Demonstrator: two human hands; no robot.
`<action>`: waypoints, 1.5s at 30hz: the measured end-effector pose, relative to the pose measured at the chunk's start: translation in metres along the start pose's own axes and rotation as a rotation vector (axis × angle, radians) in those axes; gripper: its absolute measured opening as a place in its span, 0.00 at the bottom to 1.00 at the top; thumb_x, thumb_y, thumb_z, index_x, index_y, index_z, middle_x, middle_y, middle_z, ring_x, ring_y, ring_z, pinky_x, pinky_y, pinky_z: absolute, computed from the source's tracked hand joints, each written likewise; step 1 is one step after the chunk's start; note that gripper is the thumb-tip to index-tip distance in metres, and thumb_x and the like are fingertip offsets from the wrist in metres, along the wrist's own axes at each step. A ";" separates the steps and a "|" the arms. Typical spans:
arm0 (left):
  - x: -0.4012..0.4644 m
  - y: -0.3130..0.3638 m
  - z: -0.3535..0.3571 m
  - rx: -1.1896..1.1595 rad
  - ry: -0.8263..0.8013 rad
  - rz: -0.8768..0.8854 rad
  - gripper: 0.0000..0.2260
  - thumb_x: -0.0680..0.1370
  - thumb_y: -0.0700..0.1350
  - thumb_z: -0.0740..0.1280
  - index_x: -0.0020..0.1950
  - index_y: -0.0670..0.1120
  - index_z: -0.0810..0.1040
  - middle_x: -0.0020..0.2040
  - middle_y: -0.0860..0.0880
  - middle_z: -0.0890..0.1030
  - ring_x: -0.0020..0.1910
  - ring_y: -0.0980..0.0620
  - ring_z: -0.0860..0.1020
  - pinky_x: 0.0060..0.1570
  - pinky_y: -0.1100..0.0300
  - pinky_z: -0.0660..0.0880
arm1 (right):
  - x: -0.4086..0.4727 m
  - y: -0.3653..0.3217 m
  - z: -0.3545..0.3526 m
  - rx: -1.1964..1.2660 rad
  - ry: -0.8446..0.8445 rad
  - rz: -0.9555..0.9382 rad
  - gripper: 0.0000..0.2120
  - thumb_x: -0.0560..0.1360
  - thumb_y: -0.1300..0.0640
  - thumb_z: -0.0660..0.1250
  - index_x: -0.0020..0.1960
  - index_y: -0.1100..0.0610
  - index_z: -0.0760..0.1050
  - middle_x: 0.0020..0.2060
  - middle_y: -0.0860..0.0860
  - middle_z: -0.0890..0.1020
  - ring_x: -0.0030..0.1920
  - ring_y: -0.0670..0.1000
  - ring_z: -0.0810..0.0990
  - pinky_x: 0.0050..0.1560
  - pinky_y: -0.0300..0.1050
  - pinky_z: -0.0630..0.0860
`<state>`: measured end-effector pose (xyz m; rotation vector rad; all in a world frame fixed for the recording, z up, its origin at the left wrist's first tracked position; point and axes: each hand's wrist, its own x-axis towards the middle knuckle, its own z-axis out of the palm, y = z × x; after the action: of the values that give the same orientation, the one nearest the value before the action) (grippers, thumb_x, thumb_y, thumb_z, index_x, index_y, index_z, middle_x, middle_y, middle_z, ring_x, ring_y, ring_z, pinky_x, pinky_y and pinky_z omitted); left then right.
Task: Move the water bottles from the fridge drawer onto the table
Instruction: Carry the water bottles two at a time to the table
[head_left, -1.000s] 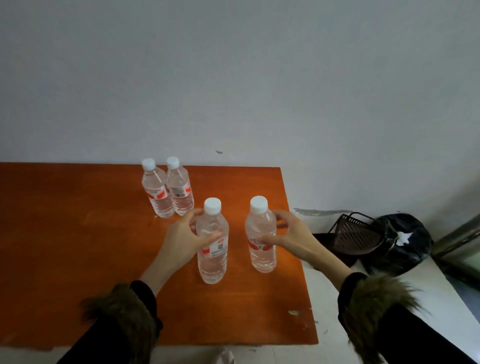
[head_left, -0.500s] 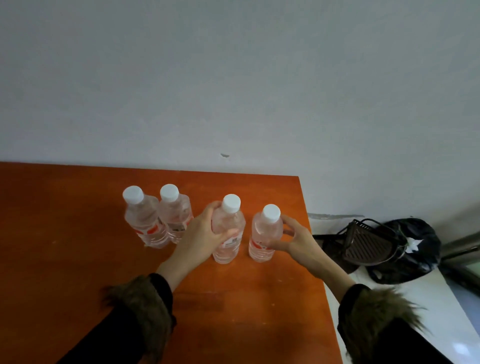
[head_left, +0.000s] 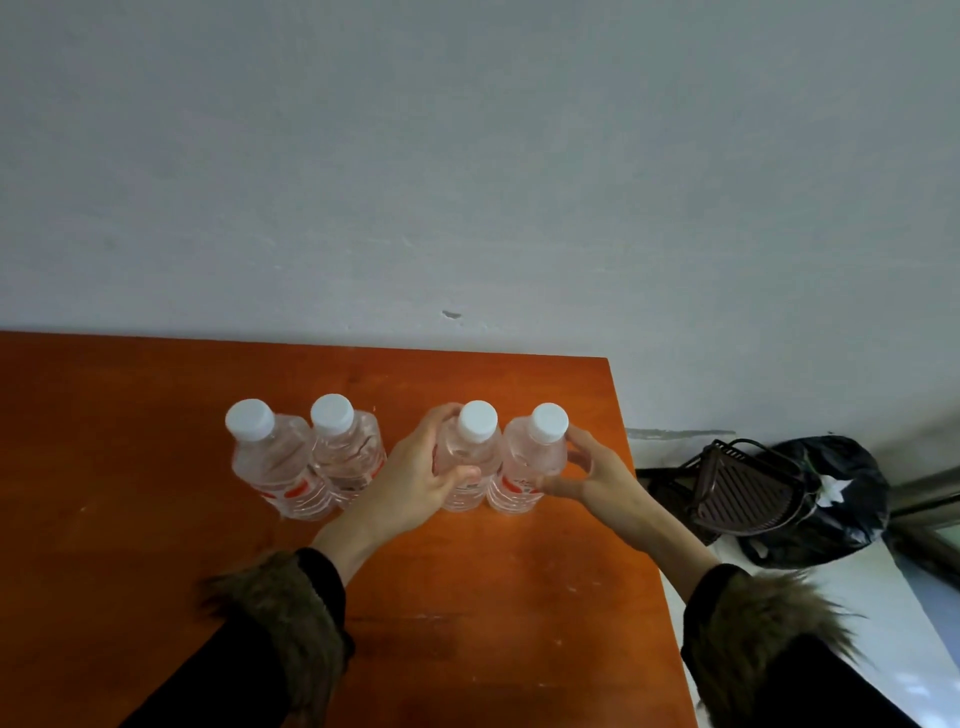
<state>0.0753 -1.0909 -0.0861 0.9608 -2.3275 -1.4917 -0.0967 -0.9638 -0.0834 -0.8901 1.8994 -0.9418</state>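
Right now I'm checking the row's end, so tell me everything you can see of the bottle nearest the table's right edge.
The rightmost bottle is clear ribbed plastic with a white screw cap and a red and white label low on its body. It looks full and stands upright on the orange table, close beside the next bottle. The right hand is curled around its right side, thumb across the label.

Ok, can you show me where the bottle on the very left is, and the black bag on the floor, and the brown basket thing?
leftmost water bottle (head_left: 275, 462), head view, on its clear body under the cap.
black bag (head_left: 852, 499), head view, on its crinkled right side.
brown basket (head_left: 748, 488), head view, on its slatted side.
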 end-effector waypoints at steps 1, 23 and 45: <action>-0.001 -0.001 0.000 -0.013 0.001 -0.003 0.30 0.73 0.44 0.70 0.71 0.51 0.60 0.70 0.51 0.68 0.69 0.53 0.67 0.68 0.53 0.66 | 0.001 0.000 0.000 0.001 -0.001 0.000 0.32 0.71 0.59 0.71 0.70 0.45 0.62 0.67 0.46 0.68 0.64 0.44 0.67 0.65 0.50 0.65; -0.017 0.078 -0.024 0.279 0.055 0.140 0.35 0.76 0.56 0.63 0.76 0.55 0.45 0.77 0.54 0.43 0.76 0.54 0.46 0.71 0.54 0.51 | -0.056 -0.042 -0.039 -0.143 0.109 -0.050 0.41 0.73 0.50 0.68 0.76 0.49 0.46 0.76 0.48 0.53 0.75 0.50 0.53 0.73 0.48 0.55; -0.221 0.359 0.268 0.805 -0.188 1.251 0.38 0.68 0.70 0.36 0.73 0.53 0.33 0.76 0.51 0.37 0.75 0.49 0.35 0.70 0.40 0.38 | -0.584 0.046 -0.155 -1.183 1.135 0.479 0.45 0.61 0.23 0.37 0.71 0.43 0.31 0.74 0.47 0.36 0.75 0.55 0.37 0.67 0.61 0.32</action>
<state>-0.0366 -0.6585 0.1379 -0.6069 -2.7095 -0.1371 -0.0005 -0.4100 0.1424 -0.3621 3.5494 0.2097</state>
